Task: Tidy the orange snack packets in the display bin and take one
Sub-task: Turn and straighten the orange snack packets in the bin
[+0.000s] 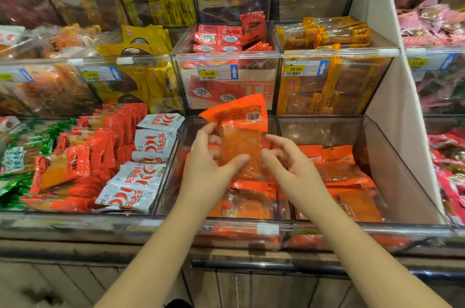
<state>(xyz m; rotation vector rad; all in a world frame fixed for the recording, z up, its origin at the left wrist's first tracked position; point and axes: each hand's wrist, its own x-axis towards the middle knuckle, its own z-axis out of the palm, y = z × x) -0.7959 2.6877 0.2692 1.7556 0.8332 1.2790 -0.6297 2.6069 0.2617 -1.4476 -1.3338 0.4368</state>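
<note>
At 9 o'clock of the hands a clear bin (75, 218) holds red packets (100, 146) and five white chili packets (151, 141); the middle display bin (191, 129) holds heaped orange snack packets (251, 202). Above it the left hand (208, 164) grips one raised orange packet (241, 119) by its left edge. The right hand (289, 164), at 3 o'clock, touches its right edge, and whether it pinches cannot be told. Tiered bins with yellow price tags (209, 73) climb toward 12 o'clock over a wooden counter front (75, 280).

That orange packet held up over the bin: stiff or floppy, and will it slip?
Probably floppy: the orange packet is thin film, kinked above the left hand. Likely light, since a pinch alone holds it up. Its glossy film may slip.
</note>
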